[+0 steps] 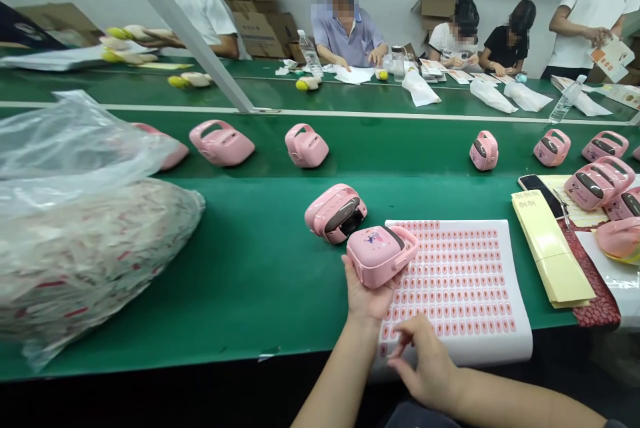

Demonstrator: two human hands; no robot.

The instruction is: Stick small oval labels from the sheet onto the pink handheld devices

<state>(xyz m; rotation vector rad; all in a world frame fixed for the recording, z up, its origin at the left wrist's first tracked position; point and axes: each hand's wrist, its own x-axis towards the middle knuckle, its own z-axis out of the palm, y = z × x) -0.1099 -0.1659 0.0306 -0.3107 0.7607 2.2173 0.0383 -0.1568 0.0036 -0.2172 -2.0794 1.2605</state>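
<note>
We see a pink case (381, 256) with a little picture (373, 238) on it, just beside a white sheet (520, 341) with rows of pink dots (450, 281). Yellow papers (550, 248) lie right of the sheet, on a green belt (240, 281).

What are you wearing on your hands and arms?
The left hand and right hand are bare, without gloves. Both forearms are bare too, no sleeves in view. Dark clothing shows at the bottom edge.
</note>
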